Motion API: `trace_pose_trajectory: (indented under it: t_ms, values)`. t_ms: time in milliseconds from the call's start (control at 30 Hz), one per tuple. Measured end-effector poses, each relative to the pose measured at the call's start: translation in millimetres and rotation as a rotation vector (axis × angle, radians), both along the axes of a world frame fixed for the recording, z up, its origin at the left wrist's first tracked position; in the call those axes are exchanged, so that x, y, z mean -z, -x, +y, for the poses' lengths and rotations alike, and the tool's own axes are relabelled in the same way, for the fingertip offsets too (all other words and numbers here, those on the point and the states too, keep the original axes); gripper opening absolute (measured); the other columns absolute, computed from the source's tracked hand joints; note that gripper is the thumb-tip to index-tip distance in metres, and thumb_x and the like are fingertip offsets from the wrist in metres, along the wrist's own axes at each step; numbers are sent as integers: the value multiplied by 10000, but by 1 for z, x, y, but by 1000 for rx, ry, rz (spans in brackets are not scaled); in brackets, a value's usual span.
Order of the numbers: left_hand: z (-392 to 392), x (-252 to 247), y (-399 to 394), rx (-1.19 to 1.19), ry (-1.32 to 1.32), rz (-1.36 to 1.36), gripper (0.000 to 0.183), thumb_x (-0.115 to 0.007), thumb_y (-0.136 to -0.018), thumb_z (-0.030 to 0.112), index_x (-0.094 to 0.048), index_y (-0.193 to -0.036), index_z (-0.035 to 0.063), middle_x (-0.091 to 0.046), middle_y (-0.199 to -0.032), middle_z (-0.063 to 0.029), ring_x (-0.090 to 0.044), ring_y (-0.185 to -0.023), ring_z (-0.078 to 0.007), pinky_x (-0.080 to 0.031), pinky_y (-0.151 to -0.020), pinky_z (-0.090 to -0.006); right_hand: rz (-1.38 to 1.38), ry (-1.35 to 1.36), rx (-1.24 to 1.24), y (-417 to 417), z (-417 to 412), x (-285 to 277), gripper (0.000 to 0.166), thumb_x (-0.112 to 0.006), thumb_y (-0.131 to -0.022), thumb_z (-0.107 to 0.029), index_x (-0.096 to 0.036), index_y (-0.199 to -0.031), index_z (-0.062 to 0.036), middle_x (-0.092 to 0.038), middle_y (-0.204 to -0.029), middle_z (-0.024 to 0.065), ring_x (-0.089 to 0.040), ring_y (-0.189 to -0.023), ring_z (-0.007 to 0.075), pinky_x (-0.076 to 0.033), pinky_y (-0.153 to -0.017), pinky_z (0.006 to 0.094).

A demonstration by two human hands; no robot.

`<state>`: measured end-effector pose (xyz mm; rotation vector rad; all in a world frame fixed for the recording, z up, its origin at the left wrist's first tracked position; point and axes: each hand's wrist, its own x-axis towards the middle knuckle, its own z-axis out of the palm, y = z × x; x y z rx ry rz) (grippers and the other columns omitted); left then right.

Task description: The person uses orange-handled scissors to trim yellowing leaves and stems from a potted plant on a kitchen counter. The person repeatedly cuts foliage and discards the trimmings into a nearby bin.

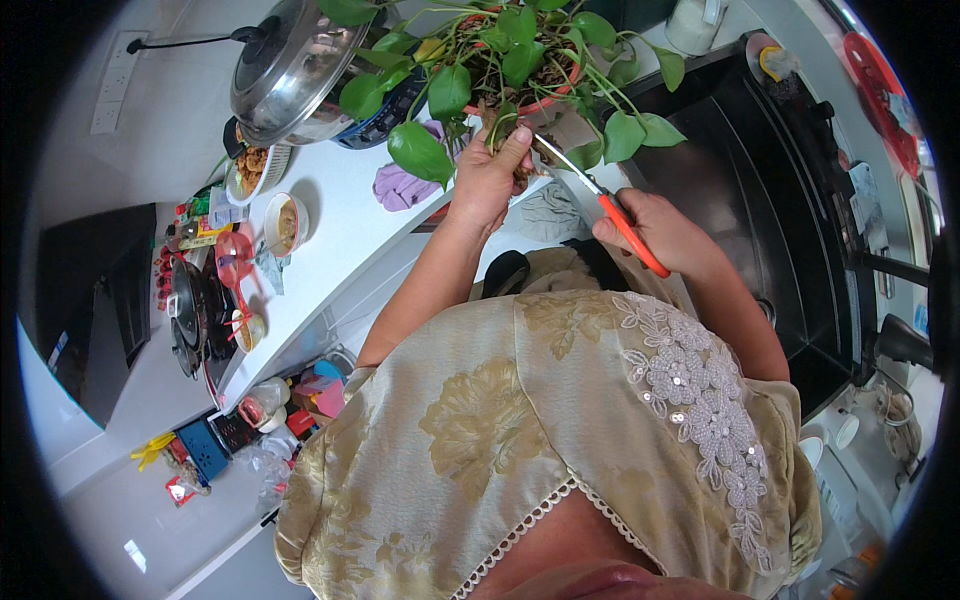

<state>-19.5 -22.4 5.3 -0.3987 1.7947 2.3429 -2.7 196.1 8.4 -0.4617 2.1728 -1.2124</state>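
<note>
A leafy potted pothos (519, 56) in an orange pot (559, 97) stands at the counter edge before me. My left hand (484, 176) is just below the pot's rim, pinching stems and brown withered leaves (521, 176) between thumb and fingers; part of that bunch is hidden by the hand. My right hand (664, 225) grips the orange handles of a pair of scissors (626, 232). Their metal blades point up and left, with the tips close to my left thumb. Whether the blades touch a stem cannot be made out.
On the white counter (337, 217) are a purple cloth (405, 184), a lidded steel pot (300, 75), a bowl of food (286, 223) and a basket of fried food (251, 169). A black sink (720, 150) lies to the right. A grey cloth (551, 210) is below my hands.
</note>
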Motion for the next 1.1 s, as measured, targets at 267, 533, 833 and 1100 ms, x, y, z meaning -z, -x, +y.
trace_pose_trajectory:
  t_ms: [267, 533, 833, 1100]
  values:
    - [-7, 2, 0, -17, -69, -37, 164, -511, -874, 234, -546, -812, 86, -484, -587, 10, -399, -447, -64, -353, -407, -228, 83, -92, -2, -3, -2, -12, 575, -616, -722, -526, -475, -689, 31, -506, -615, 179, -491, -560, 242, -399, -539, 352]
    - [-10, -17, -3, -43, 182, 4, 156, -487, -882, 208, -555, -854, 70, -481, -564, 15, -372, -438, -49, -255, -364, -193, 12, 0, 51, -12, 13, -2, 511, -648, -727, -462, -478, -706, 20, -489, -607, 137, -476, -543, 197, -383, -501, 322]
    - [-13, -33, -24, -48, -16, -32, 164, -485, -884, 200, -557, -865, 54, -485, -572, 4, -338, -408, -46, -226, -342, -197, -410, 322, 212, -28, 24, -17, 448, -623, -767, -410, -512, -927, -7, -523, -650, 36, -474, -497, 79, -357, -404, 210]
    - [-29, -46, -43, -59, -128, -41, 164, -482, -887, 190, -555, -884, 43, -491, -573, -4, -340, -394, -54, -234, -339, -194, -412, 338, 236, -33, 27, -13, 468, -623, -761, -431, -518, -949, -15, -523, -655, 33, -481, -500, 84, -348, -398, 208]
